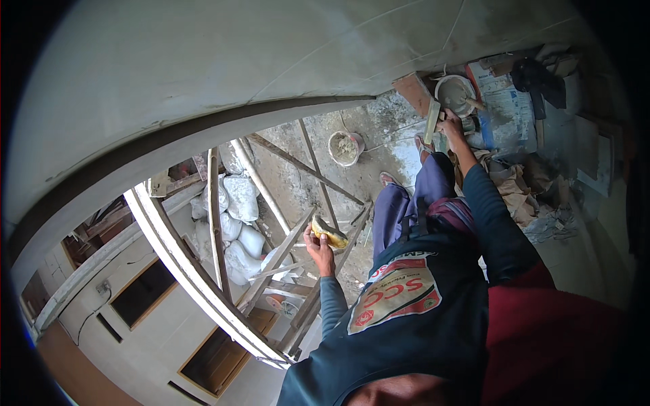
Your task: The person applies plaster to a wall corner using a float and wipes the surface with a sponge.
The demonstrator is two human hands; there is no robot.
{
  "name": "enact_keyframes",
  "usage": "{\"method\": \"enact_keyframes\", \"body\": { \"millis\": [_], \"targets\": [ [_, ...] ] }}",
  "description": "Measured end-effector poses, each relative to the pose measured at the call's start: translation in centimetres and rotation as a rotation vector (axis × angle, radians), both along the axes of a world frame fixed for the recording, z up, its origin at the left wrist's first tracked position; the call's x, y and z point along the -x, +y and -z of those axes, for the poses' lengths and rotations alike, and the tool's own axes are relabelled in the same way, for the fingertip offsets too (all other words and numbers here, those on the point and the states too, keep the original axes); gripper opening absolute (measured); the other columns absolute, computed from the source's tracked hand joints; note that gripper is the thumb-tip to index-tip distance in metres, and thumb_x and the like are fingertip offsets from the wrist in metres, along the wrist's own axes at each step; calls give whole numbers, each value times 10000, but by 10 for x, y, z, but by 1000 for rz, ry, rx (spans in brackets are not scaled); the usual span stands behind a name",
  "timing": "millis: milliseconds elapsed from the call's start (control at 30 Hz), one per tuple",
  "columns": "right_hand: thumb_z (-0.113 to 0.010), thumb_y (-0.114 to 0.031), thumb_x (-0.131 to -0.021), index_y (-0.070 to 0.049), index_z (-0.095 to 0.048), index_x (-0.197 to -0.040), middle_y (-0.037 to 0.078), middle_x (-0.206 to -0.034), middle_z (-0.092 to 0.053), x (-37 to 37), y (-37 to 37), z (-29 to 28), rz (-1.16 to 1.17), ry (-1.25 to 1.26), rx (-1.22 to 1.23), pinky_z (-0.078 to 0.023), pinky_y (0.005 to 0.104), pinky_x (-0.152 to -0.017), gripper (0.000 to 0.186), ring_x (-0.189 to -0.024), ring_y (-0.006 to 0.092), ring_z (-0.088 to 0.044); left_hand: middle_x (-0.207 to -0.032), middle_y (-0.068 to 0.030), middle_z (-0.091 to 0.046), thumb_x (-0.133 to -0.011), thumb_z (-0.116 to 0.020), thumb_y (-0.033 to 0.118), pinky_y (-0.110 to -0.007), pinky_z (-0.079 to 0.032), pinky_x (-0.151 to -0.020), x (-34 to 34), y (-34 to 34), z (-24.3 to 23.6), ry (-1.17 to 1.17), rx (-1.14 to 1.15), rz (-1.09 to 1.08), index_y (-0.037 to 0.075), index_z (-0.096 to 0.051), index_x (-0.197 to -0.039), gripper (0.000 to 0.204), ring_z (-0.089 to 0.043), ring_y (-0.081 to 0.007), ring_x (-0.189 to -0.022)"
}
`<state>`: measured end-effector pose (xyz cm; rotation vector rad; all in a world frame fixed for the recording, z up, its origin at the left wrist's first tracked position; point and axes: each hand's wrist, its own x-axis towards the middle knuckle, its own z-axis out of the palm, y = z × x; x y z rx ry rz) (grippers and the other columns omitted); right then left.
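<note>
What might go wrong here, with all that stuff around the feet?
The bucket stands on the floor close to the sandals, so a careless step might tip it. The right hand holds a flat tool, which might slip and drop. The left hand, gripping a yellow sponge-like thing, is right by the wooden frame and could knock its knuckles.

Yellowish block [334, 237], pale tool [431, 123], purple trousers [391, 218]

One yellowish pad [332, 233] in the left hand [320, 252]; one flat tool [431, 120] in the right hand [451, 126]; two buckets [346, 163] ahead of the hands; two sandals [390, 180] between them; at least four white sacks [242, 198] left of both.
</note>
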<state>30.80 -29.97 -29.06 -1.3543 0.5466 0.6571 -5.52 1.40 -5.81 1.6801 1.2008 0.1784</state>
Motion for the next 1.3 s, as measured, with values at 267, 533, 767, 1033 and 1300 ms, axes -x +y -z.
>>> {"method": "enact_keyframes", "body": {
  "millis": [267,533,767,1033,1300],
  "targets": [
    [-528,89,-682,0,-599,-1219,66,-1098,-655,-4,81,-50,-236,-163,-188,-458,285,-932,549,-1045,183,-621,-1140,-90,-603,-892,-495,-91,-290,-471,-900,6,-10,-13,-30,-129,-106,5,-462,-1341,460,-588,-151,-1008],
    [-577,150,-730,-11,-589,-1215,74,-1099,-670,-42,159,-219,-578,-644,-417,-514,299,-893,511,-1032,151,-633,-1147,-97,-591,-881,-483,-46,-300,-470,-915,3,-26,-3,-185,-172,-222,13,-468,-1339,462,-585,-163,-1021],
    [-649,112,-796,-21,-592,-1201,95,-1111,-668,-65,202,-373,-637,-1221,-455,-500,333,-949,430,-1055,199,-647,-1145,-93,-602,-880,-471,-75,-289,-468,-919,4,-43,12,-290,-180,-348,18,-460,-1348,477,-589,-153,-1007],
    [-714,-2,-832,8,-597,-1180,138,-1048,-661,-46,226,-451,-522,-1598,-375,-554,358,-785,367,-883,243,-668,-1146,-93,-608,-881,-469,-114,-287,-470,-918,3,-61,14,-395,-180,-507,12,-448,-1352,488,-596,-147,-1008],
    [-748,-14,-695,-27,-602,-1023,142,-960,-621,10,286,-421,-135,-1903,68,-553,400,-719,360,-854,330,-651,-1118,-105,-610,-883,-481,-121,-279,-479,-893,12,-45,27,-466,-122,-562,1,-435,-1356,490,-604,-146,-976]
  ]
}}
